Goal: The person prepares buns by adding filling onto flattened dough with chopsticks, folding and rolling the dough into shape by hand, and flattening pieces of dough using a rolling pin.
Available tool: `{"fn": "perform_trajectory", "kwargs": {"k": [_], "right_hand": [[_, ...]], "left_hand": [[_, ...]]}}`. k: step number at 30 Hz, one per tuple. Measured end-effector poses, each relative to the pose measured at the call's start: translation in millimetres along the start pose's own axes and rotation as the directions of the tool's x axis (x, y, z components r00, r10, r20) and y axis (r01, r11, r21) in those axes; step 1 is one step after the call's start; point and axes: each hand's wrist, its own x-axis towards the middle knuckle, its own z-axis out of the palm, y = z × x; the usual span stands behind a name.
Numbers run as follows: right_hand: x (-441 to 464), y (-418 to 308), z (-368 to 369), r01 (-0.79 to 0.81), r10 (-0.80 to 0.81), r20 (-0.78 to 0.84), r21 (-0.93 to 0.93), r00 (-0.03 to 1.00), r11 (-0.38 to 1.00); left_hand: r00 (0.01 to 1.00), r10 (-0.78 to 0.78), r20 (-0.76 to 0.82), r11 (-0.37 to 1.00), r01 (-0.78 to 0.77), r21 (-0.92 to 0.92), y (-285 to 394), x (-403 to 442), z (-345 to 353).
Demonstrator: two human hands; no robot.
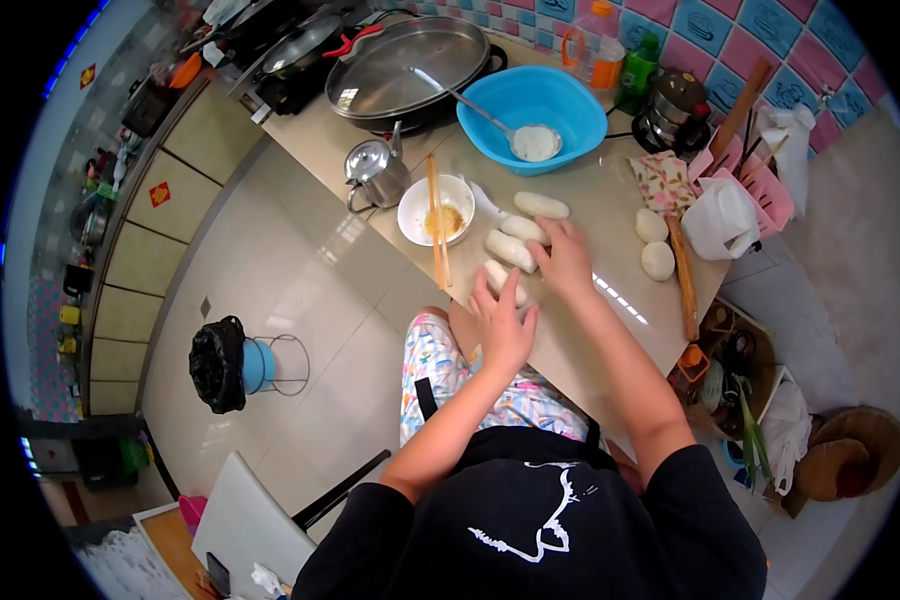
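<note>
Several pale dough rolls lie in a slanting row at the counter's front edge. My left hand [505, 328] is over the nearest dough roll [506, 283], its fingers curved around it and its thumb apart. My right hand [566, 265] has its fingers apart, with the tips at the right ends of the middle dough roll [510, 250] and the dough roll behind it [523, 230]. The farthest dough roll [541, 205] lies beyond my fingertips. To the left stands a white bowl [410, 215] with brownish residue inside and wooden chopsticks [435, 215] across its rim.
Behind the dough are a blue basin [485, 105] with a ladle [535, 143] and a large lidded pan [410, 70]. A steel kettle [375, 175] stands left. At right lie two dough pieces [656, 260] and a rolling pin [683, 280], near a pink basket [767, 205].
</note>
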Motion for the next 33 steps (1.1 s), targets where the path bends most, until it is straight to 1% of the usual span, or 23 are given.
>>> {"fn": "perform_trajectory", "kwargs": {"k": [2, 3, 5, 6, 8, 9, 11, 13, 16, 18, 19, 20, 21, 22, 23, 24, 25, 26, 27, 28, 30, 31, 33], "right_hand": [[2, 1, -4, -0.049, 0.044, 0.078, 0.063, 0.996, 0.997], [5, 4, -5, -0.051, 0.046, 0.077, 0.064, 0.996, 0.997], [10, 14, -10, -0.199, 0.167, 0.212, 0.139, 0.963, 0.970], [13, 14, -11, -0.201, 0.169, 0.211, 0.143, 0.963, 0.969], [15, 16, -14, -0.221, 0.179, 0.233, 0.174, 0.956, 0.960], [11, 14, -12, -0.228, 0.185, 0.226, 0.178, 0.956, 0.957], [3, 6, -1, 0.005, -0.005, 0.042, -0.020, 0.999, 1.000], [5, 7, 2, 0.006, -0.006, 0.009, 0.023, 1.000, 1.000], [10, 9, -1, -0.053, 0.053, 0.002, 0.068, 0.999, 0.996], [9, 12, -9, -0.093, 0.090, 0.074, 0.036, 0.993, 0.995], [7, 16, -9, -0.102, 0.099, 0.068, 0.035, 0.993, 0.994], [3, 21, -7, -0.035, 0.030, 0.070, 0.061, 0.997, 0.998], [1, 21, -12, 0.033, -0.039, 0.069, 0.084, 0.997, 0.996], [-4, 24, -20, 0.024, -0.028, 0.059, 0.077, 0.998, 0.997], [-11, 27, -30, 0.012, -0.013, 0.008, 0.066, 1.000, 0.998], [-16, 27, -43, 0.002, 0.000, -0.043, 0.055, 0.999, 0.998], [-21, 30, -59, -0.004, 0.007, -0.049, 0.048, 0.999, 0.999], [-26, 36, -77, -0.087, 0.054, -0.219, -0.146, 0.974, 0.985], [-32, 43, -89, -0.197, 0.064, -0.386, -0.317, 0.920, 0.928], [-36, 50, -93, -0.205, 0.070, -0.388, -0.317, 0.919, 0.926], [-42, 65, -97, -0.289, 0.132, -0.400, -0.361, 0.907, 0.887], [-43, 73, -97, -0.295, 0.135, -0.407, -0.362, 0.903, 0.884], [-45, 84, -95, -0.180, 0.058, -0.295, -0.406, 0.954, 0.896]], "left_hand": [[0.999, 0.028, 0.045, 0.998, -0.031, 0.054, -7, 2, 7], [0.998, 0.030, 0.047, 0.998, -0.033, 0.055, -9, 3, 9], [1.000, 0.004, 0.017, 1.000, -0.005, 0.031, -14, 6, 12], [1.000, 0.007, 0.020, 0.999, -0.008, 0.034, -14, 8, 10], [1.000, -0.002, -0.021, 0.990, 0.005, 0.138, -13, 12, 7], [1.000, 0.006, -0.013, 0.990, -0.004, 0.141, -12, 12, 7], [0.999, 0.017, -0.028, 0.982, -0.011, 0.191, -10, 14, 9], [0.998, 0.034, -0.045, 0.978, -0.024, 0.207, -6, 13, 10], [0.996, 0.077, -0.055, 0.968, -0.061, 0.244, -3, 9, 7], [0.993, 0.111, -0.043, 0.961, -0.096, 0.261, 0, 4, 8], [0.993, 0.114, -0.029, 0.958, -0.102, 0.268, 3, 2, 8], [0.993, 0.119, -0.013, 0.956, -0.111, 0.271, 6, -1, 9], [0.992, 0.128, -0.003, 0.957, -0.123, 0.263, 8, -2, 11], [0.986, 0.164, -0.017, 0.957, -0.155, 0.245, 10, -4, 13], [0.979, 0.199, -0.032, 0.956, -0.187, 0.227, 12, -5, 13], [0.975, 0.218, -0.036, 0.962, -0.208, 0.179, 16, -6, 12], [0.975, 0.222, -0.030, 0.962, -0.214, 0.170, 18, -9, 12], [0.963, 0.269, -0.029, 0.959, -0.265, 0.102, 19, -11, 12], [0.949, 0.315, -0.031, 0.949, -0.314, 0.035, 21, -13, 12], [0.948, 0.317, -0.024, 0.948, -0.316, 0.032, 25, -16, 12], [0.936, 0.351, 0.017, 0.933, -0.348, -0.089, 35, -20, 16], [0.934, 0.357, 0.020, 0.930, -0.354, -0.094, 39, -21, 19], [0.927, 0.372, 0.054, 0.919, -0.360, -0.160, 46, -24, 24]]}}
